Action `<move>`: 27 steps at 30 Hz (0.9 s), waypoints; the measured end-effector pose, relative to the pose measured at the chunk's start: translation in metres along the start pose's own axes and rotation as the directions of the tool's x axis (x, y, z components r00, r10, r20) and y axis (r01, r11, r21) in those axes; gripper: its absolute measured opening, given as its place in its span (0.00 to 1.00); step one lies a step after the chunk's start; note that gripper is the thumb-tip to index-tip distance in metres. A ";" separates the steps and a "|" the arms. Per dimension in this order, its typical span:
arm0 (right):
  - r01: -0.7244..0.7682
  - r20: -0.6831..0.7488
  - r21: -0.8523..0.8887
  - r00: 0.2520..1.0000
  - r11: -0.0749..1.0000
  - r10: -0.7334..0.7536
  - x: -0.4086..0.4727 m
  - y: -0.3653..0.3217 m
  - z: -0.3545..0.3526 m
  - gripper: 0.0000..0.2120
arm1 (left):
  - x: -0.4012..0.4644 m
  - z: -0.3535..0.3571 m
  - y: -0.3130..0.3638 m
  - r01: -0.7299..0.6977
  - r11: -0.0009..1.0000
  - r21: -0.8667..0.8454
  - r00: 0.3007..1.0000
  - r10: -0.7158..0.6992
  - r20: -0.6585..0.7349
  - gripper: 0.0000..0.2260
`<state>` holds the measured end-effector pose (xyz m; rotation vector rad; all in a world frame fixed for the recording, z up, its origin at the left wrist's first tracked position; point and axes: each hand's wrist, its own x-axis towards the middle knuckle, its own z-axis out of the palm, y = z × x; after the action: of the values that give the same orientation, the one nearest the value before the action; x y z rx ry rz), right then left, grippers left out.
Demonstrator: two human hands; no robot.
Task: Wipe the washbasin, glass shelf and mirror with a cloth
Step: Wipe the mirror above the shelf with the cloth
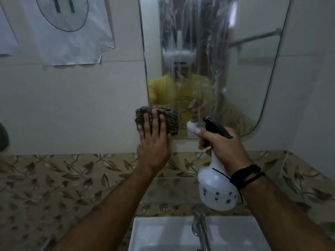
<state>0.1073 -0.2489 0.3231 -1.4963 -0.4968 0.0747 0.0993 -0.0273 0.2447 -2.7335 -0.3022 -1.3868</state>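
Note:
My left hand (154, 142) presses flat on a dark striped cloth (172, 120) against the lower left corner of the mirror (253, 78). The mirror glass is streaked with wet runs. My right hand (224, 149) grips a white spray bottle (215, 191) with a black trigger head, held upright in front of the mirror's bottom edge. A glass shelf (174, 185) sits below the mirror, partly behind the bottle. The white washbasin (154, 232) lies at the bottom centre.
A chrome tap (200, 230) rises from the basin. Leaf-patterned tiles (63, 178) run across the wall below plain tiles. A paper sheet (63, 33) with a drawn circle hangs at the upper left. A person in a yellow shirt is reflected in the mirror.

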 end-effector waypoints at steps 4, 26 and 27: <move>-0.027 0.027 0.003 0.999 1.000 0.027 0.001 0.007 -0.009 0.11 | 0.044 -0.022 0.002 0.004 1.000 0.028 0.999 -0.003 -0.033 0.29; -0.090 0.084 -0.027 0.992 0.996 0.092 0.012 0.028 -0.030 0.13 | 0.052 -0.021 0.037 -0.040 0.998 0.038 0.994 0.044 -0.104 0.32; -0.095 0.090 -0.034 0.991 0.995 0.097 0.014 0.027 -0.031 0.14 | 0.065 -0.028 0.035 -0.028 0.999 0.028 0.991 0.032 -0.128 0.30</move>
<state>0.1375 -0.2710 0.3010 -1.5505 -0.5009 0.2131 0.1216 -0.0562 0.3153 -2.6015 -0.2682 -1.5315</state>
